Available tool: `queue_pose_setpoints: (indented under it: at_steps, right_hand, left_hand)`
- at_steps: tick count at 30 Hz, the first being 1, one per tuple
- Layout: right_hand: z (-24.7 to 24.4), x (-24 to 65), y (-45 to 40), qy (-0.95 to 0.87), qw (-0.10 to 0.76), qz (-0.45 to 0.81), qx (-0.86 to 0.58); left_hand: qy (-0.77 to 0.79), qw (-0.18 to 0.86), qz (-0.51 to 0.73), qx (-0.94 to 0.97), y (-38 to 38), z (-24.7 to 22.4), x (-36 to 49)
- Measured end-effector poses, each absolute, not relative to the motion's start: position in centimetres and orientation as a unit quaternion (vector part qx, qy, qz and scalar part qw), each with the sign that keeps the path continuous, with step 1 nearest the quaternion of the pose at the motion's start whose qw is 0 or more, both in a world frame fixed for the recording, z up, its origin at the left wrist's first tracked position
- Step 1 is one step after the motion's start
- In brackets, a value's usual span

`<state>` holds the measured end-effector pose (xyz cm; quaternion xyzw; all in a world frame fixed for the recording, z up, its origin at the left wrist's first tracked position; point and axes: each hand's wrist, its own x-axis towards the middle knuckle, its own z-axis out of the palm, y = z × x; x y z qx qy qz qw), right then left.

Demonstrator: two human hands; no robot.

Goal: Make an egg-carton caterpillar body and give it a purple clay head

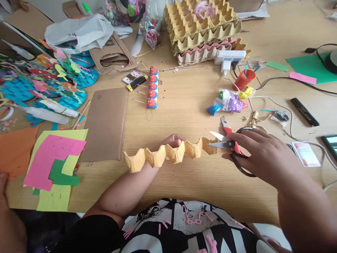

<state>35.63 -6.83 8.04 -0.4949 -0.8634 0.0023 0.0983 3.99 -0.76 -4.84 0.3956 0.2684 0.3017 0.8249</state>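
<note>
A strip of yellowish egg carton (155, 160), a row of several cups, is held up over the table by my left hand (176, 140). That hand grips it from behind near the middle, and the strip hides part of its fingers. My right hand (263, 153) is closed around the black handles of scissors (222, 144). The blades are spread, with their tips at the strip's right end. Beyond the scissors lies a red-handled utility knife (225, 125). Farther off stands a red and blue painted egg-carton strip (152, 93) with thin sticks poking out of its sides.
Stacked egg trays (200, 31) stand at the back beside a power strip (231, 55). Bags of coloured clay (231, 102) and an orange cup (243, 80) are at right. Brown cardboard (105, 123), coloured paper (52, 158) and glue bottles (47, 114) lie left. Another person's hand (3, 189) shows at the left edge.
</note>
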Motion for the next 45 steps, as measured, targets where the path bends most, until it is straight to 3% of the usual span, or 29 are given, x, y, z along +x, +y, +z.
queue_pose_setpoints:
  at_steps: [5, 23, 45]
  right_hand:
    - [9.2, 35.4, -5.6, -0.900, 0.048, -0.013, -0.434]
    - [10.5, 36.1, -4.0, -0.941, 0.023, -0.029, -0.337]
    - [11.7, 36.9, -5.3, -0.925, 0.019, -0.163, -0.343]
  left_hand:
    - [0.193, 0.836, 0.259, 0.444, -0.5, -4.1, 4.2]
    - [0.155, 0.838, 0.258, 0.456, -0.8, -2.4, 5.0]
    - [0.220, 0.821, 0.322, 0.417, -1.0, -3.1, 5.1]
